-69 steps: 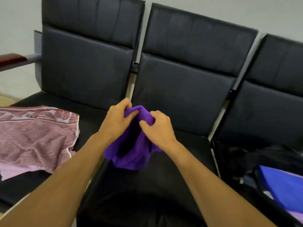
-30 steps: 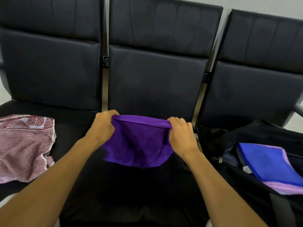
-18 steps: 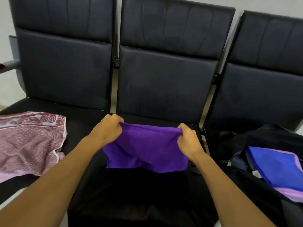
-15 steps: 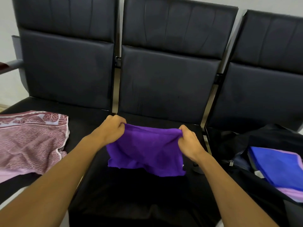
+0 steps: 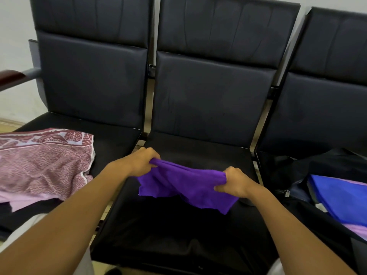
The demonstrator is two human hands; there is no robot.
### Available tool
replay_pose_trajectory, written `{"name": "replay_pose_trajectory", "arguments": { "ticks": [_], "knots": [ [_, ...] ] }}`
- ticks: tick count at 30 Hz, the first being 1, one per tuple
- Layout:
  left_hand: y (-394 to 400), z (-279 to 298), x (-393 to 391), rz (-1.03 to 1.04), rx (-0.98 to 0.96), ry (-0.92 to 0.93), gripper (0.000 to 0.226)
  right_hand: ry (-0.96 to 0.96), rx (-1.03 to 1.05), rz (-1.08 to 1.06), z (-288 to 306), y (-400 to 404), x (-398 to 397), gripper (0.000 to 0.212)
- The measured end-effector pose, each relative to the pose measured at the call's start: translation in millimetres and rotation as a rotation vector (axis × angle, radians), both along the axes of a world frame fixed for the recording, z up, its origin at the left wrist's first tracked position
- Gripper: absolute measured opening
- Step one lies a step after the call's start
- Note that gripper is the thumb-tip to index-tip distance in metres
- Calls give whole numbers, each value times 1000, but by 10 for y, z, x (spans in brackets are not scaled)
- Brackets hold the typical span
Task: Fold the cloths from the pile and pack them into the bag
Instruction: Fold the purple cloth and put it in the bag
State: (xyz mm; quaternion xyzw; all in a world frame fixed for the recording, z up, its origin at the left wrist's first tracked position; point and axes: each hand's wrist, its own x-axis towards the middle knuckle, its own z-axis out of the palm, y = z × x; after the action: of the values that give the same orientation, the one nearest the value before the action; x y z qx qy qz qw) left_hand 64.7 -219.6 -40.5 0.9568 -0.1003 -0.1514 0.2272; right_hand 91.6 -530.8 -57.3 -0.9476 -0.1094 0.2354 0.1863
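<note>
Your left hand (image 5: 142, 161) pinches left end of purple cloth (image 5: 186, 187); your right hand (image 5: 232, 182) grips right end (cloth stretched between, over middle seat (image 5: 178, 231)). Patterned pile (image 5: 43, 163) on left seat. Open black bag (image 5: 309, 171) on right seat holds blue cloth (image 5: 339, 197).

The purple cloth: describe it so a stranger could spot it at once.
Find the row of three black seats; over the middle one, the left hand and right hand hold the purple cloth stretched by its top edge. It is plain purple, unlike the patterned maroon cloth left and blue cloth right.
</note>
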Motion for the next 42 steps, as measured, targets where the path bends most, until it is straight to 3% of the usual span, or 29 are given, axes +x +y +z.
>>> {"name": "replay_pose_trajectory", "arguments": {
  "ticks": [2,5,7,9,13,22,24,26,29,31,33,36,40,42],
  "knots": [
    [8,15,-32,13,-28,23,23,14,-32,24,5,-2,-23,15],
    [23,1,-70,7,-25,36,14,-128,-159,14,16,26,-28,8],
    [52,-11,-91,6,-25,41,18,-185,-164,-30,8,56,-13,8],
    [91,-19,-113,6,37,49,21,-135,-143,-30,-9,90,-21,4],
    [96,15,-143,-13,260,90,22,-5,-218,66,44,144,-86,15],
    [35,7,-8,75,333,141,19,38,-228,8,36,149,-32,10],
    [-15,9,23,176,329,13,14,-67,-273,-39,13,153,1,9],
    [-118,41,60,317,285,-246,5,-379,-259,-166,26,157,48,9],
    [-256,201,129,424,191,-697,9,-879,112,-391,150,128,95,11],
    [-256,292,157,359,138,-909,18,-1024,298,-427,223,86,104,8],
    [-222,289,165,285,138,-992,25,-1082,317,-391,231,33,95,10],
    [-165,184,174,232,218,-905,26,-980,171,-306,137,-34,149,10],
    [-110,-102,163,87,365,-438,35,-509,-69,-182,-110,-91,166,2],
    [-93,-279,93,-45,359,-183,38,-237,-109,-65,-265,-125,126,14]
  ]
}}
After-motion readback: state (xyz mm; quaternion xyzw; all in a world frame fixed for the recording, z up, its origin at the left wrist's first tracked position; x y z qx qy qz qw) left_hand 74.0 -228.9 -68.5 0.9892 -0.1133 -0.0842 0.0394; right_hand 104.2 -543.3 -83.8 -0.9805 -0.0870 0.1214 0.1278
